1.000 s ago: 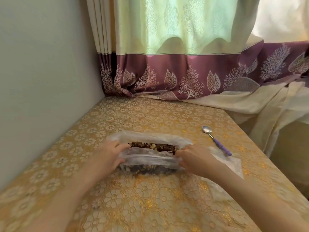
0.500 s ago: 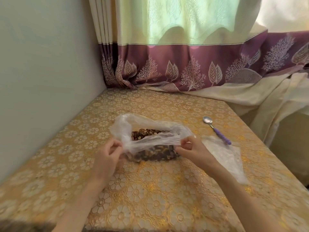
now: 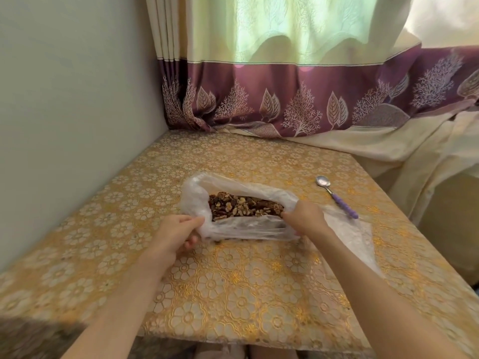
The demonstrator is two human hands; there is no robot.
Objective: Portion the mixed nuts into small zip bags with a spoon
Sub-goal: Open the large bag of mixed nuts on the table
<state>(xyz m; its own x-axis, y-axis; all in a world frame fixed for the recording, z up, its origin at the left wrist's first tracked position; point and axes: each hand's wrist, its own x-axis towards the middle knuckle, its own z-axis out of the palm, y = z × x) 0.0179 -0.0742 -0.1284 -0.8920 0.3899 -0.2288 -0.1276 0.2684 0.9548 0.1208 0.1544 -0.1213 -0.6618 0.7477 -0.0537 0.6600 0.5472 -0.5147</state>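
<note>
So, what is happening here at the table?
A person is opening a big plastic bag of mixed nuts on the table. The left hand pinches the near-left part of the bag's rim and the right hand grips the right end, so the mouth is spread wide. The spoon lies untouched to the right, its bowl pointing away. Clear plastic, perhaps the small bags, lies flat beside the right arm. No nuts have been scooped yet.

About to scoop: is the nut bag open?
Open: both hands spread the bag's mouth, exposing the nuts.
</note>
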